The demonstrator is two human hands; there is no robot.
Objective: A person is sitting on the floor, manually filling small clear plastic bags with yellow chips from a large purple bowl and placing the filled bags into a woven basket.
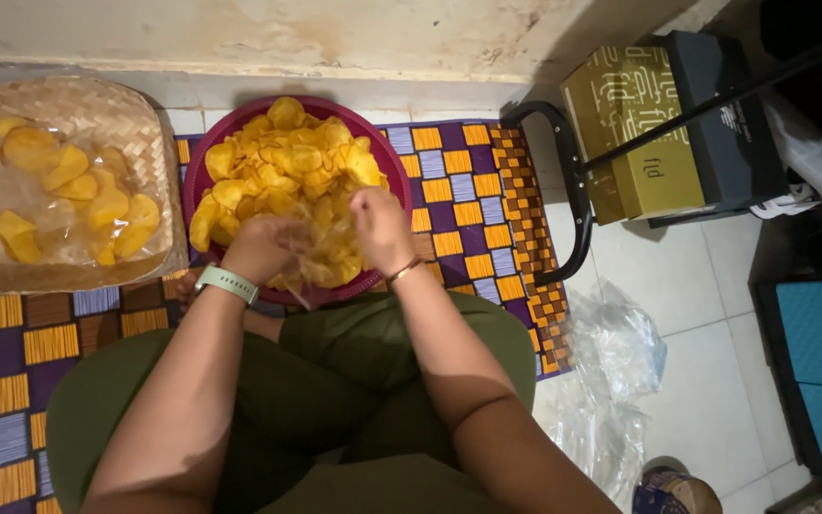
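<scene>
A round dark red bowl (204, 162) heaped with yellow chips (287, 157) sits on the patterned mat in front of my crossed legs. My left hand (261, 246), with a pale watch on its wrist, and my right hand (381, 227), with a thin bracelet, are both over the near side of the bowl. Between them they grip a clear plastic bag (321, 249) with chips inside it. The fingers are closed on the bag's edges.
A woven basket (97, 109) holding bagged chips stands at the left. A purple and orange mat (473, 205) covers the floor. Clear plastic bags (611, 366) lie on the tiles at the right, near a black metal frame (573, 190) and boxes (635, 133).
</scene>
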